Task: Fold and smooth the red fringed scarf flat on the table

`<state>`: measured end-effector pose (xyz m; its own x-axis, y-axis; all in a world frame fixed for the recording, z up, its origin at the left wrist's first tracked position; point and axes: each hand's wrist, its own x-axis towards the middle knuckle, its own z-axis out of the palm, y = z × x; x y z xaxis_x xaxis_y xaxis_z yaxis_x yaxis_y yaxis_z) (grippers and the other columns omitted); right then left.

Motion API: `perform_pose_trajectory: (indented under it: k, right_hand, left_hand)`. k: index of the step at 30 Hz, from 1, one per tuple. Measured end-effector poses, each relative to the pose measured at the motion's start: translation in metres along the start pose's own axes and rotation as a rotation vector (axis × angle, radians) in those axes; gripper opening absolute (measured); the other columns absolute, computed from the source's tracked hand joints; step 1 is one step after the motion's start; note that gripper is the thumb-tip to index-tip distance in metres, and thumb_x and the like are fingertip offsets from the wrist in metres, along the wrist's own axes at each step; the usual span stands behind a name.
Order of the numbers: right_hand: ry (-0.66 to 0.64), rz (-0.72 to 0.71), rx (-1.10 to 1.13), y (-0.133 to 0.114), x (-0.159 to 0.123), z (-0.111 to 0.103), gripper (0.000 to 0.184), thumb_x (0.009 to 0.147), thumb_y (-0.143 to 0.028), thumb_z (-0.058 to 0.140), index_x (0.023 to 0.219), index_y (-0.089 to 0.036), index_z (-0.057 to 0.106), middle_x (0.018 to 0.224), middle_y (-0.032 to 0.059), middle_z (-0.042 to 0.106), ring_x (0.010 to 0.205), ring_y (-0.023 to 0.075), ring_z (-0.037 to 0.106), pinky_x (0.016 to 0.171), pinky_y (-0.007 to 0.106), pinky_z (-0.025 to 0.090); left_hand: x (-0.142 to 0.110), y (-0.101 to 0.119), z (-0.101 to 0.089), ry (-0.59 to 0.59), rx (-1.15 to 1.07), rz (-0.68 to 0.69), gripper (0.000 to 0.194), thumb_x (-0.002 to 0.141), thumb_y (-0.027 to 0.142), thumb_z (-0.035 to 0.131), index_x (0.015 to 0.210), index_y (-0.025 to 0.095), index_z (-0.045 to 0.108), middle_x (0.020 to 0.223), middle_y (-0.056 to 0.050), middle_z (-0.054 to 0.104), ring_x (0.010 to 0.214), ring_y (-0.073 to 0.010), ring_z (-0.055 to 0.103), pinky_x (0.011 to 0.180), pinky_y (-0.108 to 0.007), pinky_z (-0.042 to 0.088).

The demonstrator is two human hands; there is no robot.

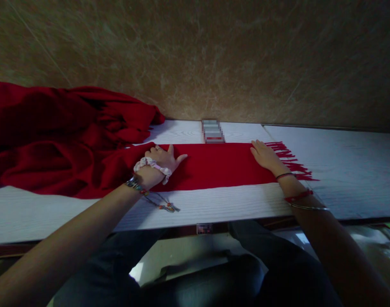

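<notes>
A red fringed scarf lies lengthwise on the bench, its middle stretch flat and smooth. Taking that flat stretch as the centre of the clock, its fringe fans out at 3 o'clock over the white boards, while the rest of the red cloth is bunched in loose folds from 9 to 10 o'clock, running out of view.

At 9 o'clock, where folds meet flat cloth, the left hand rests on the scarf, palm down, thumb spread wide and the other fingers somewhat bent; whether they pinch any cloth cannot be told. A pale scrunchie circles that wrist, with beaded bracelets just beside it. At 3 o'clock the right hand lies open and flat on the scarf beside the fringe, fingers together, gripping nothing. Its arm wears a thin dark band, a red bracelet and a silvery bangle.

Near 12 o'clock a small blurred-out rectangular item sits at the scarf's far edge. The white wood-grained bench stretches past both hands. Beyond it, from 10 to 2 o'clock, spreads a brown marbled surface. Dark-trousered legs show toward 5 and 7 o'clock.
</notes>
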<state>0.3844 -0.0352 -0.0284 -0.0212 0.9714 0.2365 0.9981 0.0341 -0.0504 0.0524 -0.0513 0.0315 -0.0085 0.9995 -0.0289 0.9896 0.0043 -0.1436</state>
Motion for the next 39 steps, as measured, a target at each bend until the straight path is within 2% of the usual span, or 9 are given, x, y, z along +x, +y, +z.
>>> perform_pose_trajectory:
  k: [2, 5, 8, 13, 20, 25, 29, 34, 39]
  right_hand:
    - [0.035, 0.005, 0.005, 0.000, 0.000, -0.001, 0.047, 0.087, -0.030, 0.026, 0.125, -0.009, 0.042, 0.133, 0.0164, 0.041, 0.123, 0.0273, 0.035, 0.097, 0.048, 0.033]
    - [0.134, -0.030, 0.047, -0.009, -0.003, -0.011, 0.045, 0.086, -0.030, 0.029, 0.123, -0.010, 0.045, 0.131, 0.0152, 0.044, 0.123, 0.0263, 0.036, 0.099, 0.049, 0.030]
    - [0.233, -0.207, 0.141, -0.029, -0.008, -0.029, 0.044, 0.086, -0.032, 0.031, 0.125, -0.014, 0.042, 0.133, 0.0114, 0.042, 0.126, 0.0221, 0.031, 0.103, 0.046, 0.024]
    - [0.122, -0.461, 0.229, -0.060, -0.018, -0.041, 0.051, 0.087, -0.038, 0.032, 0.132, -0.016, 0.032, 0.140, 0.0087, 0.031, 0.131, 0.0174, 0.017, 0.106, 0.040, 0.022]
    - [-0.209, -0.246, 0.080, -0.043, -0.017, -0.020, 0.053, 0.088, -0.043, 0.023, 0.134, -0.020, 0.029, 0.142, 0.0077, 0.027, 0.130, 0.0220, 0.022, 0.103, 0.049, 0.020]
    - [-0.181, -0.019, 0.040, -0.022, -0.016, -0.019, 0.053, 0.087, -0.041, 0.023, 0.133, -0.015, 0.032, 0.140, 0.0120, 0.029, 0.129, 0.0256, 0.025, 0.101, 0.051, 0.025]
    - [-0.101, -0.063, 0.103, -0.023, -0.016, -0.024, 0.054, 0.087, -0.041, 0.025, 0.132, -0.012, 0.033, 0.140, 0.0145, 0.029, 0.129, 0.0249, 0.023, 0.103, 0.048, 0.024]
    - [0.016, -0.299, 0.223, -0.066, -0.024, -0.036, 0.058, 0.086, -0.048, 0.027, 0.136, -0.018, 0.024, 0.144, 0.0089, 0.022, 0.132, 0.0217, 0.014, 0.105, 0.046, 0.020]
    - [-0.138, -0.472, 0.179, -0.117, -0.046, -0.040, 0.062, 0.086, -0.050, 0.024, 0.137, -0.015, 0.023, 0.143, 0.0106, 0.023, 0.131, 0.0209, 0.016, 0.105, 0.043, 0.020]
  left_hand:
    - [0.004, 0.001, 0.004, 0.049, 0.009, 0.022, 0.068, 0.083, 0.062, 0.020, 0.122, 0.013, 0.046, 0.120, -0.021, 0.048, 0.108, -0.0373, 0.045, 0.080, -0.046, 0.040]
    - [0.011, 0.005, 0.016, 0.085, -0.052, 0.221, 0.059, 0.086, 0.056, 0.020, 0.131, 0.021, 0.035, 0.138, -0.014, 0.030, 0.124, -0.0352, 0.027, 0.091, -0.048, 0.033]
    - [0.017, 0.005, 0.027, 0.032, -0.127, 0.320, 0.054, 0.088, 0.051, 0.016, 0.135, 0.027, 0.026, 0.143, -0.008, 0.019, 0.130, -0.0317, 0.016, 0.097, -0.053, 0.023]
    - [0.017, 0.004, 0.028, 0.028, -0.158, 0.325, 0.056, 0.089, 0.048, 0.017, 0.136, 0.020, 0.026, 0.144, -0.009, 0.016, 0.131, -0.0311, 0.013, 0.099, -0.054, 0.021]
    - [0.016, 0.002, 0.028, 0.041, -0.162, 0.380, 0.057, 0.089, 0.045, 0.018, 0.136, 0.014, 0.024, 0.144, -0.005, 0.018, 0.131, -0.0256, 0.015, 0.103, -0.048, 0.020]
    - [0.017, 0.001, 0.029, 0.043, -0.163, 0.376, 0.055, 0.089, 0.045, 0.019, 0.136, 0.015, 0.025, 0.143, -0.004, 0.019, 0.131, -0.0262, 0.016, 0.102, -0.049, 0.020]
    - [0.015, 0.002, 0.026, 0.091, -0.176, 0.380, 0.053, 0.089, 0.044, 0.023, 0.135, 0.016, 0.028, 0.143, -0.008, 0.019, 0.131, -0.0270, 0.016, 0.102, -0.050, 0.021]
    - [0.007, 0.007, 0.026, 0.161, -0.210, 0.488, 0.057, 0.087, 0.050, 0.027, 0.136, 0.020, 0.022, 0.146, -0.008, 0.007, 0.132, -0.0273, 0.010, 0.102, -0.050, 0.020]
    - [0.003, 0.011, 0.029, 0.083, -0.181, 0.560, 0.066, 0.085, 0.057, 0.025, 0.137, 0.017, 0.022, 0.144, -0.009, 0.015, 0.131, -0.0274, 0.012, 0.103, -0.049, 0.018]
